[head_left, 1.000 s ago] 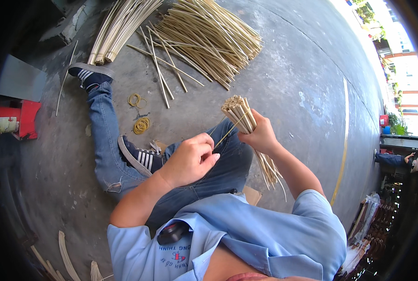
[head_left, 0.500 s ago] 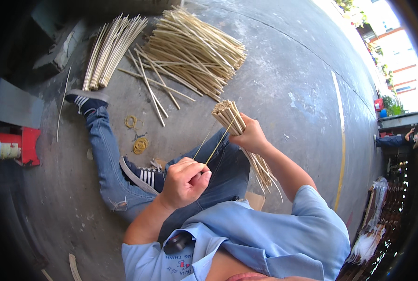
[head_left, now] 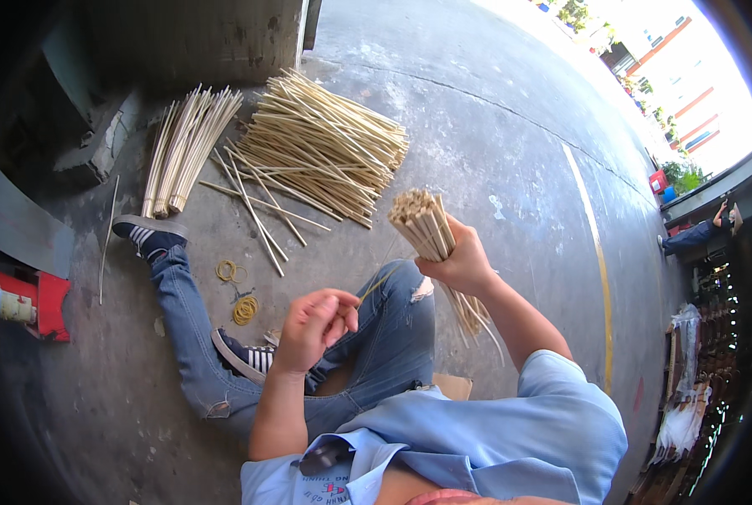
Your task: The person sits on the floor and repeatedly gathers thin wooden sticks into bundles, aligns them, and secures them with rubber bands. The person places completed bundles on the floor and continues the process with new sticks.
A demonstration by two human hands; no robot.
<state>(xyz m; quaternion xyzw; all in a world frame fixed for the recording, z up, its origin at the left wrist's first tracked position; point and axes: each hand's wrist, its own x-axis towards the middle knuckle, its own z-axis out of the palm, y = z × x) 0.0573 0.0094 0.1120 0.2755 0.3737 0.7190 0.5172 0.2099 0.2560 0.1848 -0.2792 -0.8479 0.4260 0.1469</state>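
My right hand [head_left: 462, 263] is closed round a bundle of thin wooden sticks [head_left: 424, 225], held tilted above my bent knee with the cut ends pointing up. To its left, my left hand [head_left: 315, 326] is raised with curled fingers, pinching a thin yellow rubber band [head_left: 374, 287]. The band trails from the fingertips toward the bundle; where its other end lies I cannot tell. On the floor between my legs are more yellow rubber bands [head_left: 244, 310], in two small groups.
A large pile of sticks [head_left: 317, 143] lies ahead, with several loose ones beside it. Bundled sticks [head_left: 182, 160] lie near my left shoe [head_left: 150, 232]. A red container [head_left: 52, 305] stands at the far left. Another person [head_left: 694, 236] is at the far right, near stacked material [head_left: 687, 379].
The band no longer shows stretched taut across the bundle. My left hand's fingers have loosened and the hand has shifted slightly left. The view has tilted, so the floor things appear lower.
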